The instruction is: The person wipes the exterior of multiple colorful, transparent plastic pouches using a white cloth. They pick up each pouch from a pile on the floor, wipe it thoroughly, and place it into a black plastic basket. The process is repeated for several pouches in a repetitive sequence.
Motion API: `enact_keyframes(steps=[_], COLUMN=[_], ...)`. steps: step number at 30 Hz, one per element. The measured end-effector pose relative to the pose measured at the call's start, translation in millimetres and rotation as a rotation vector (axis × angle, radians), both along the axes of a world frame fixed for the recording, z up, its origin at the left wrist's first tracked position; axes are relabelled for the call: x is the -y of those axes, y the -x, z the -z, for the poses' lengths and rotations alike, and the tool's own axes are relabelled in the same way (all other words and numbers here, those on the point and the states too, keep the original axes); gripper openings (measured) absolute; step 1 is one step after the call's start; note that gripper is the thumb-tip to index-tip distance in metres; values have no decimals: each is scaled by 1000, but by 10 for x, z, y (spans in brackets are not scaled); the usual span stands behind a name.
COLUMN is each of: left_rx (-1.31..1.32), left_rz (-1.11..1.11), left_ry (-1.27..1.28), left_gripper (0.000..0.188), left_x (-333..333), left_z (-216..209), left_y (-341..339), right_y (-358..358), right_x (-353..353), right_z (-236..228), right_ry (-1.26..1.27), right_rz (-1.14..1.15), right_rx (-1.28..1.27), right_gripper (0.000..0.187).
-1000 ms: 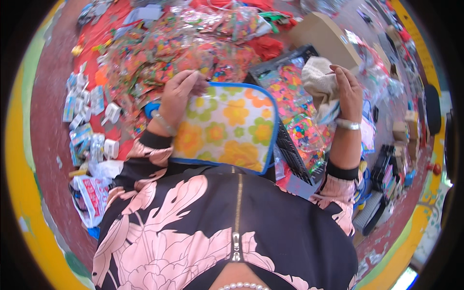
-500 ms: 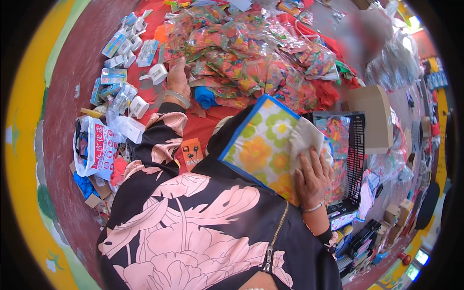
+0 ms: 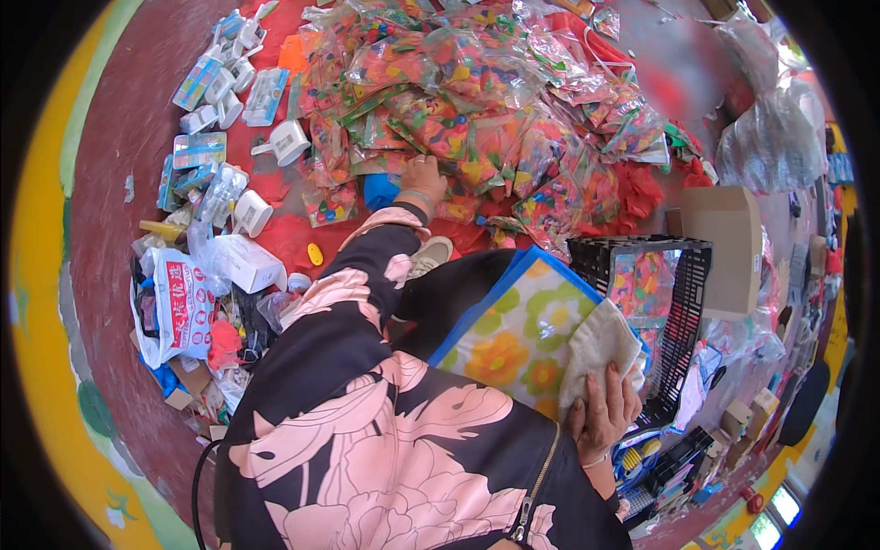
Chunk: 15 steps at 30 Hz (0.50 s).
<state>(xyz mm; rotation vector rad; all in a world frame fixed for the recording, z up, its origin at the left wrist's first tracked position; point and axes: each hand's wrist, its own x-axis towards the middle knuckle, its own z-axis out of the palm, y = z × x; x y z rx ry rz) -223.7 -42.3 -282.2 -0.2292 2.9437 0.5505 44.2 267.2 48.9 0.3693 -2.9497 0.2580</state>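
My left hand (image 3: 423, 180) reaches to the near edge of a heap of clear packets (image 3: 495, 128) filled with small colourful pieces. Its fingers are curled down among the packets, and their tips are hidden. Just left of it lies a bright blue bundle (image 3: 380, 191). Across my lap rests a flowered bag (image 3: 500, 344) with blue edging. A greyish-white cloth (image 3: 600, 346) lies over its right end. My right hand (image 3: 605, 410) rests on that cloth, its fingers stretched out and slightly apart.
A black plastic crate (image 3: 686, 321) holding similar packets stands to my right, beside an open cardboard box (image 3: 720, 247). Several white-and-blue packaged items (image 3: 197, 151) lie at left. A white printed carrier bag (image 3: 183, 298) stands nearer. A small yellow piece (image 3: 315, 254) lies on red cloth.
My left hand has moved right and nearer, from beside the white item to the heap's front edge by the blue bundle, and its fingers have curled. My right hand stays on the cloth.
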Motion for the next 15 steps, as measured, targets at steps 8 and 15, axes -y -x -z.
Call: enact_keyframes(steps=[8,15], left_rx=[37,48], left_rz=[160,179], left_ry=[267,358], left_gripper=[54,56], left_x=[-418,-427], left_z=[332,198], left_y=[473,691], right_y=[107,203], right_x=[-98,-85], right_z=[40,40], right_ry=[26,50], right_rz=[-16,4], right_rx=[18,30], right_gripper=[27,27])
